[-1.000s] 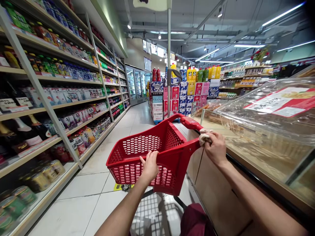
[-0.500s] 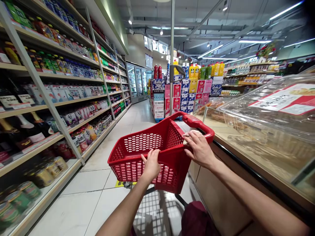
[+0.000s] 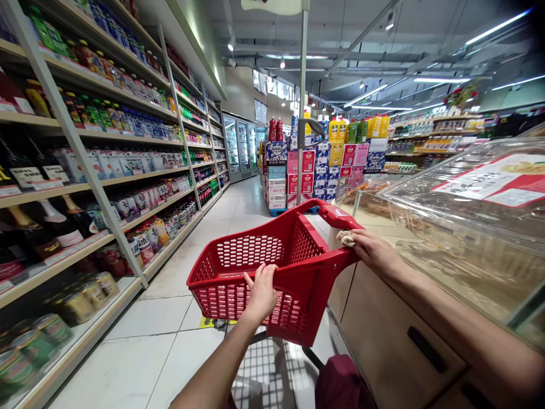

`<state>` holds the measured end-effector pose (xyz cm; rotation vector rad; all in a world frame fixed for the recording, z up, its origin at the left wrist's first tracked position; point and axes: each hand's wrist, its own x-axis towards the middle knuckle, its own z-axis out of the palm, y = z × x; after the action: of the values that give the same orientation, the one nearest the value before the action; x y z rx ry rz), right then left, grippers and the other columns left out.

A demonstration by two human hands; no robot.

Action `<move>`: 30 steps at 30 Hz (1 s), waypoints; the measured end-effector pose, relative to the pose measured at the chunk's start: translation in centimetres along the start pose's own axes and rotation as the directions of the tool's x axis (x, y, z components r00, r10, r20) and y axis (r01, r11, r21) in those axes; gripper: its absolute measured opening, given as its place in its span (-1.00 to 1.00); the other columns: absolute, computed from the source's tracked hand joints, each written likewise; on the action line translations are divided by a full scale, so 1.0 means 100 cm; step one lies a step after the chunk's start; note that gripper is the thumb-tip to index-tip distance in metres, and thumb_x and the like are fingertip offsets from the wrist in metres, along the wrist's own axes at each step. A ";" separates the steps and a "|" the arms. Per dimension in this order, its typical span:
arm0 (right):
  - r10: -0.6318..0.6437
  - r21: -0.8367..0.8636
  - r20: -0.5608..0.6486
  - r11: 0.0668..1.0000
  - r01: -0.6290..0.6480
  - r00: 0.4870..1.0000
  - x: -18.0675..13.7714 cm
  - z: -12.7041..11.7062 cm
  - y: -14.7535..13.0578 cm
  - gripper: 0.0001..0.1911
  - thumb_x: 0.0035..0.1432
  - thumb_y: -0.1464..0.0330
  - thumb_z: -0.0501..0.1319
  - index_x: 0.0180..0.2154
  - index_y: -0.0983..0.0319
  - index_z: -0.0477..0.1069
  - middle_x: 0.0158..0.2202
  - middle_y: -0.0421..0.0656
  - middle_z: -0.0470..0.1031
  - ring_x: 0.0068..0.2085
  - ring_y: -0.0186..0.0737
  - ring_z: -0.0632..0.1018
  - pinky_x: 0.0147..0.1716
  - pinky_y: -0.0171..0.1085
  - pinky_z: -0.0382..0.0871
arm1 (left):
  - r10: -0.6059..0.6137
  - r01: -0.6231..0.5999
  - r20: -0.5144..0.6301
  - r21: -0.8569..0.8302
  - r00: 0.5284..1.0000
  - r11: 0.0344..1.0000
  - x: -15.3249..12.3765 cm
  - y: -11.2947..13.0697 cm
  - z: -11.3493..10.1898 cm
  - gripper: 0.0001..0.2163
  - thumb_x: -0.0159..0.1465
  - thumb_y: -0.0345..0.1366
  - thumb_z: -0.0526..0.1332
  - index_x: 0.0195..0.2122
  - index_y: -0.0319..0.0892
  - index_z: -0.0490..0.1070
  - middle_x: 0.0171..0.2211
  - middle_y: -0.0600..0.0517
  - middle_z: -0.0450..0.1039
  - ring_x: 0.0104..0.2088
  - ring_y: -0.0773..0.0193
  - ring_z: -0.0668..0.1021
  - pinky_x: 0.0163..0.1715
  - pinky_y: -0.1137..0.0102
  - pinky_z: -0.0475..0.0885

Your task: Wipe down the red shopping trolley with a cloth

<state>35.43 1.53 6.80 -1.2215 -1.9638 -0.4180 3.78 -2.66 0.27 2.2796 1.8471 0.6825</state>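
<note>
A red plastic shopping cart (image 3: 313,284) with perforated basket walls stands in front of me, its basket pointing left. My left hand (image 3: 263,289) grips the near rim of the basket, fingers hooked over the top edge and thumb raised. Crumpled in my right hand (image 3: 371,250) is a whitish cloth (image 3: 347,238), which presses on the cart's side arm near the handle (image 3: 338,218). The right fingers are closed around the cloth, and the palm side is hidden.
Drink shelves (image 3: 102,182) line the left side. A display counter with clear plastic lids (image 3: 426,182) stands close on my right, above drawers with dark handles (image 3: 427,348). Stacked drink cartons (image 3: 306,170) and a metal pole (image 3: 301,85) stand ahead. Glass-door coolers (image 3: 242,142) are farther back.
My right hand has slid right and slightly up along the cart's side arm toward the handle end with the cloth. The left hand stays on the rim.
</note>
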 end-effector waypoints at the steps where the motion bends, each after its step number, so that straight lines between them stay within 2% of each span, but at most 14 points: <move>1: -0.003 0.008 0.001 1.000 0.003 1.000 0.002 -0.004 0.003 -0.71 0.07 0.35 0.01 -0.26 0.19 0.47 -0.21 -0.11 0.49 -0.20 -0.18 0.48 -0.19 -0.17 0.37 | 0.005 -0.005 -0.009 0.005 1.000 1.000 -0.002 -0.001 0.000 -0.37 -0.06 -0.63 -0.02 0.09 -0.13 0.13 0.14 -0.03 0.17 0.20 0.16 0.10 0.11 -0.16 -0.33; 3: 0.048 0.001 -0.029 0.999 -0.048 0.998 0.006 -0.009 0.004 -0.72 0.08 0.35 0.00 -0.33 0.21 0.48 -0.29 -0.10 0.51 -0.29 -0.19 0.50 -0.28 -0.19 0.39 | 0.022 -0.022 -0.021 0.015 1.000 1.000 -0.006 -0.002 0.001 -0.35 -0.06 -0.63 -0.02 0.11 -0.13 0.10 0.16 -0.03 0.14 0.21 0.16 0.07 0.12 -0.15 -0.34; 5: 0.050 -0.039 -0.053 0.998 -0.052 0.997 0.006 -0.005 -0.011 -0.72 0.09 0.37 -0.01 -0.35 0.21 0.48 -0.31 -0.09 0.52 -0.31 -0.19 0.50 -0.30 -0.19 0.39 | 0.032 -0.032 -0.018 0.029 0.999 0.999 -0.009 -0.002 0.003 -0.34 -0.06 -0.63 -0.02 0.13 -0.12 0.08 0.18 -0.02 0.12 0.21 0.17 0.05 0.12 -0.14 -0.34; 9: -0.193 -0.095 -0.009 0.977 0.191 0.981 -0.016 0.026 -0.079 -0.72 0.15 0.42 -0.01 -0.21 0.18 0.44 -0.15 -0.11 0.48 -0.09 -0.18 0.44 -0.07 -0.14 0.29 | 0.030 -0.030 -0.010 0.042 0.999 0.999 -0.010 0.000 0.003 -0.33 -0.06 -0.63 -0.02 0.13 -0.12 0.08 0.18 -0.02 0.11 0.22 0.16 0.05 0.12 -0.14 -0.33; 11: -0.258 -0.122 -0.001 0.959 0.255 0.966 -0.027 0.037 -0.099 -0.71 0.15 0.45 -0.01 -0.16 0.17 0.42 -0.08 -0.12 0.45 0.00 -0.17 0.39 0.02 -0.11 0.21 | 0.033 -0.033 0.002 0.032 0.999 0.999 -0.009 -0.001 0.001 -0.34 -0.05 -0.63 -0.02 0.13 -0.12 0.08 0.19 -0.02 0.10 0.22 0.17 0.05 0.12 -0.14 -0.33; 13: -0.236 -0.175 -0.019 0.957 0.229 0.971 -0.032 0.035 -0.094 -0.70 0.15 0.46 -0.01 -0.15 0.17 0.41 -0.06 -0.12 0.44 0.02 -0.15 0.37 0.04 -0.08 0.17 | 0.039 -0.039 0.029 0.016 0.999 0.999 -0.009 -0.001 -0.001 -0.33 -0.05 -0.63 -0.03 0.14 -0.12 0.07 0.19 -0.01 0.09 0.22 0.19 0.05 0.12 -0.13 -0.34; 17: -0.046 -0.260 -0.171 0.965 0.000 0.984 -0.028 0.018 -0.060 -0.73 0.13 0.45 0.01 -0.17 0.22 0.41 -0.05 -0.04 0.42 0.02 -0.08 0.36 0.00 -0.02 0.17 | 0.043 -0.043 0.057 -0.003 0.997 0.999 -0.011 -0.002 -0.002 -0.32 -0.06 -0.62 -0.03 0.15 -0.12 0.05 0.20 0.01 0.08 0.23 0.19 0.02 0.12 -0.14 -0.36; 19: -0.014 -0.247 -0.225 0.968 -0.043 0.974 -0.028 0.023 -0.067 -0.73 0.12 0.45 0.01 -0.18 0.24 0.41 -0.05 -0.01 0.41 0.04 -0.06 0.35 0.00 -0.02 0.17 | 0.038 -0.038 0.066 -0.006 0.997 0.999 -0.012 -0.001 -0.002 -0.31 -0.06 -0.62 -0.02 0.16 -0.10 0.04 0.21 0.03 0.06 0.23 0.19 0.00 0.11 -0.14 -0.38; 21: -0.086 -0.212 -0.193 0.976 0.044 0.977 -0.030 0.036 -0.090 -0.72 0.12 0.46 0.00 -0.18 0.22 0.42 -0.06 -0.04 0.42 0.05 -0.09 0.33 0.02 -0.04 0.15 | 0.033 -0.033 0.082 -0.011 0.996 0.999 -0.013 -0.001 -0.003 -0.30 -0.06 -0.61 -0.02 0.16 -0.10 0.02 0.22 0.03 0.03 0.24 0.19 -0.02 0.11 -0.13 -0.40; 23: -0.203 -0.183 -0.103 0.966 0.182 0.974 -0.034 0.047 -0.112 -0.69 0.13 0.47 -0.01 -0.15 0.18 0.40 -0.04 -0.09 0.42 0.07 -0.13 0.32 0.05 -0.07 0.12 | 0.035 -0.034 0.088 -0.010 0.996 0.999 -0.015 -0.003 -0.004 -0.31 -0.06 -0.62 -0.03 0.16 -0.11 0.02 0.22 0.02 0.02 0.24 0.20 -0.03 0.12 -0.13 -0.39; 25: -0.247 -0.192 -0.057 0.953 0.233 0.967 -0.037 0.045 -0.115 -0.68 0.14 0.47 -0.02 -0.13 0.14 0.39 -0.02 -0.13 0.41 0.07 -0.15 0.33 0.07 -0.06 0.08 | 0.050 -0.051 0.084 0.002 0.995 0.999 -0.017 -0.006 -0.006 -0.31 -0.06 -0.62 -0.04 0.17 -0.13 0.02 0.22 0.01 0.02 0.24 0.19 -0.03 0.12 -0.12 -0.38; 26: -0.222 -0.217 -0.067 0.955 0.203 0.973 -0.037 0.040 -0.108 -0.69 0.15 0.46 -0.02 -0.13 0.13 0.39 -0.02 -0.14 0.41 0.06 -0.15 0.34 0.07 -0.05 0.07 | 0.062 -0.063 0.082 0.009 0.995 0.998 -0.018 -0.006 -0.006 -0.30 -0.06 -0.63 -0.05 0.17 -0.14 0.02 0.22 0.01 0.02 0.24 0.19 -0.03 0.12 -0.12 -0.37; 28: -0.111 -0.287 -0.156 0.956 0.062 0.982 -0.036 0.026 -0.089 -0.72 0.14 0.43 -0.01 -0.17 0.16 0.40 -0.04 -0.09 0.42 0.04 -0.10 0.35 0.05 0.00 0.08 | 0.077 -0.078 0.077 0.019 0.994 0.997 -0.020 -0.007 -0.005 -0.29 -0.08 -0.62 -0.05 0.18 -0.15 0.01 0.23 0.01 0.01 0.24 0.18 -0.04 0.12 -0.14 -0.36; 30: -0.033 -0.329 -0.241 0.943 -0.049 0.970 -0.035 0.020 -0.078 -0.74 0.14 0.41 0.01 -0.18 0.21 0.40 -0.05 -0.02 0.42 0.05 -0.04 0.34 0.02 0.01 0.11 | 0.075 -0.077 0.072 0.023 0.995 0.997 -0.021 -0.006 -0.004 -0.28 -0.09 -0.60 -0.04 0.18 -0.16 0.01 0.23 0.01 -0.01 0.25 0.15 -0.06 0.11 -0.16 -0.36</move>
<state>28.60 -3.12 3.78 -1.3135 -1.7203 -0.8831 2.75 -4.56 -0.20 2.3682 1.7563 0.5826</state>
